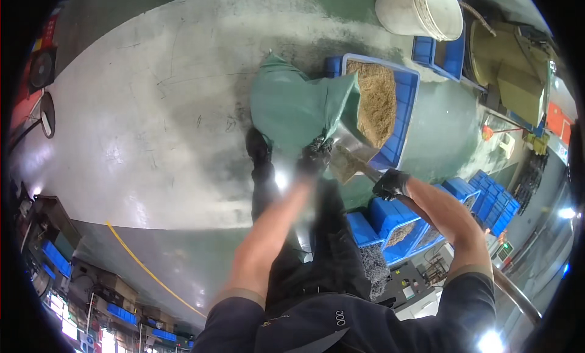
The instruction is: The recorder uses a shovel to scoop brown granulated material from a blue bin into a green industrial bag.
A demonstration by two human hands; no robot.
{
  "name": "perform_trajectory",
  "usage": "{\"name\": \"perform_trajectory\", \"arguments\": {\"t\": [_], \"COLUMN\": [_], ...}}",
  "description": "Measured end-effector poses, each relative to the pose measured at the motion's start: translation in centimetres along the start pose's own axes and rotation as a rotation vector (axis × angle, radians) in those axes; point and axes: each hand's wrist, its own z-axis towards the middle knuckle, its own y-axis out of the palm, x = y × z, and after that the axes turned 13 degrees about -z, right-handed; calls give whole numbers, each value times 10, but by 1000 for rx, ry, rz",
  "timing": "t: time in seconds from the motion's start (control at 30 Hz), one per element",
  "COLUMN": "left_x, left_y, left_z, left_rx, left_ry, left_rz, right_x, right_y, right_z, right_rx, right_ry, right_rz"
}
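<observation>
My left hand [315,153], in a black glove, is closed on the near edge of a green sack [292,106] by its mouth. The sack sags on the floor in front of my feet, its mouth toward the right. In my gloved right hand [392,184] is the handle of a metal shovel [356,143], gripped close to the blade. Its blade lies at the sack's mouth, with some tan, sawdust-like material near it. Just beyond, a blue bin [405,109] holds a heap of the same loose tan material [375,100]. The sack's inside is hidden.
A white bucket [420,12] stands at the far right by another blue bin [448,54]. Several blue crates [396,222] line the right side, some filled with shavings. Nearer me is a pile of grey metal shavings [375,268]. A yellow line [146,269] crosses the floor at left.
</observation>
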Motion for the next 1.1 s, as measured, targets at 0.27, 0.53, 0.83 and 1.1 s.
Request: {"name": "perform_trajectory", "arguments": {"t": [0.27,0.53,0.83,1.1], "left_x": [44,38,96,88], "left_y": [-41,-55,-33,-21], "left_z": [37,43,57,58], "left_rx": [-123,-100,34,13], "left_ry": [-268,-111,-587,-571], "left_rz": [-506,-43,-410,-477], "right_x": [35,221,283,272], "right_y": [35,87,77,-23], "right_z": [-15,46,59,21], "right_rx": [133,15,-206,-105], "right_ry": [93,-203,35,206], "right_rz": [80,200,548,59]}}
